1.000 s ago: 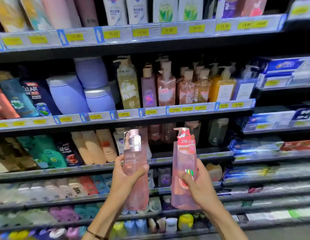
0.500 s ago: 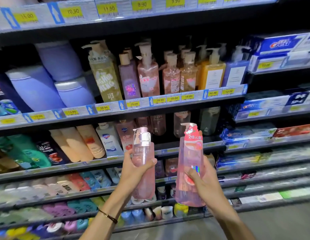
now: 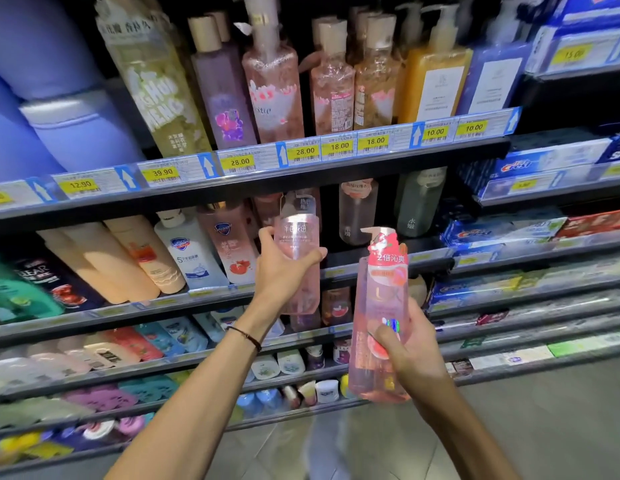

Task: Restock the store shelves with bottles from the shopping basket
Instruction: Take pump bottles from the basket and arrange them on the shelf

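Shelves (image 3: 336, 174) now closer, left hand (image 3: 281, 268) gripping pale pink bottle (image 3: 298, 237) lifted higher, right hand (image 3: 412, 348) holding pump bottle (image 3: 381, 289)

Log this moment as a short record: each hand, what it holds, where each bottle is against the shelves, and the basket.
left hand: grips a pale pink bottle round its middle, upright
pale pink bottle position: raised in front of a shelf of similar bottles, not set down
right hand: grips a pink pump bottle round its lower half, upright
pink pump bottle position: lower, nearer the camera, not on any shelf
basket: not in view
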